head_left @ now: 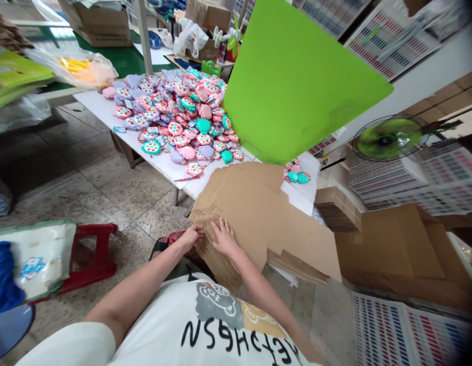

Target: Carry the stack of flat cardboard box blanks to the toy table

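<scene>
A stack of flattened cardboard sheets [251,203] lies in front of me, overlapping the near end of the white table. My left hand [192,237] is at the stack's left edge, its fingers curled closed on the layered cardboard there; the fingertips are partly hidden. Just to its right, my right hand [225,239] rests flat on the top sheet, fingers stretched out and slightly apart. Beyond the cardboard, many small pink, purple and teal toys [178,112] with colored dots are heaped on the table.
A large green board [296,81] stands on the white table [161,170]. To the right are a fan [386,138], an open cardboard box [403,249] and plastic crates [407,330]. A red stool [94,254] is on the floor at left.
</scene>
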Demonstrator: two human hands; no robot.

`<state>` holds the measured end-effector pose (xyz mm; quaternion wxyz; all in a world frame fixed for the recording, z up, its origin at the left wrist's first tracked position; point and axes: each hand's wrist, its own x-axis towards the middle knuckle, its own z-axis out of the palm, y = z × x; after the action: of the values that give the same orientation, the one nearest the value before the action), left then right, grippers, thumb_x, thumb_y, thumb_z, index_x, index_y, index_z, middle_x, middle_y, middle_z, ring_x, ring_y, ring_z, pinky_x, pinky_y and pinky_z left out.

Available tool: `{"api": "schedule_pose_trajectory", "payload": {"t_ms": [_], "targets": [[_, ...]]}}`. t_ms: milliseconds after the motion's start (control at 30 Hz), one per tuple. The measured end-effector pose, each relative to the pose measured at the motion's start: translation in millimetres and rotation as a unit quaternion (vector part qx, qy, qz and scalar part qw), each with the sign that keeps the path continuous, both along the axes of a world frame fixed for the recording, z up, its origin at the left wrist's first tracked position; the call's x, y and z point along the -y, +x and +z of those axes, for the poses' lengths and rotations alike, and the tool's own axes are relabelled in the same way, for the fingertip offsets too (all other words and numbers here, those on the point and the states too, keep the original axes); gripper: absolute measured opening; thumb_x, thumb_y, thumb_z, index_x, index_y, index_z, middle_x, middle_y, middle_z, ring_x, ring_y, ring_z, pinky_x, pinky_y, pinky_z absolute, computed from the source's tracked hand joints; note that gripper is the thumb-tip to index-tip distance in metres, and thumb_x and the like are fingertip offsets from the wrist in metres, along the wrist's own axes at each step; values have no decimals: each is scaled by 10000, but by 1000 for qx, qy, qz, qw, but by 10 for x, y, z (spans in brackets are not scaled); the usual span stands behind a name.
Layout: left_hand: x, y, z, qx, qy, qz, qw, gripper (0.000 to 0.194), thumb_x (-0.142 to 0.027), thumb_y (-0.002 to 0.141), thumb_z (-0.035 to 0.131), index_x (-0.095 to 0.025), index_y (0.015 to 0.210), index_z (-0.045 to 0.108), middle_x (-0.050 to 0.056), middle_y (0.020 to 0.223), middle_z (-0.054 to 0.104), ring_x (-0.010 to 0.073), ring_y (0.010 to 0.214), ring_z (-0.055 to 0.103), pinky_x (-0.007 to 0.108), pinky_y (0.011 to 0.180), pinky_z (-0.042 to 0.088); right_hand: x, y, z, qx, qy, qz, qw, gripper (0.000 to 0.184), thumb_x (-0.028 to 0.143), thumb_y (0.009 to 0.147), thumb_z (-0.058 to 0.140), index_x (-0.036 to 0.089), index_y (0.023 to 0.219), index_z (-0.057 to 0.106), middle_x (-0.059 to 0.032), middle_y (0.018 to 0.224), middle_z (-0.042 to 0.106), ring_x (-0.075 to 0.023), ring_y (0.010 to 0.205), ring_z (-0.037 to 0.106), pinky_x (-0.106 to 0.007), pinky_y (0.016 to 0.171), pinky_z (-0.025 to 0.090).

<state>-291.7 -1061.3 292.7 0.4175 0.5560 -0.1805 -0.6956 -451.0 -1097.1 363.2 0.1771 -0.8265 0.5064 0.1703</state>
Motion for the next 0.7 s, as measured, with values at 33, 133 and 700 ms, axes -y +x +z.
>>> {"api": "schedule_pose_trajectory", "payload": {"t_ms": [33,133,700], "targets": [[30,9,19,-20,8,6,1000,333,44,639,514,-132,919,550,38,794,614,110,642,598,217,612,474,1,-7,4,4,8,0,1000,904,385,779,649,263,1521,147,-176,1603,27,-372,1463,32,-540,1133,103],[67,47,70,-65,20,19,997,305,52,640,508,-132,880,545,30,754,614,98,598,584,215,599,471,-24,6,-3,6,-1,0,1000,1032,481,719,706,247,1526,107,-186,1602,4,-368,1465,-1,-540,1138,76],[-352,-139,102,-132,106,45,985,334,77,685,505,-140,935,552,-9,782,585,72,574,554,201,600,483,-77,100,11,-5,-38,0,999,941,172,724,650,268,1516,150,-137,1605,76,-339,1461,70,-501,1134,132]]}}
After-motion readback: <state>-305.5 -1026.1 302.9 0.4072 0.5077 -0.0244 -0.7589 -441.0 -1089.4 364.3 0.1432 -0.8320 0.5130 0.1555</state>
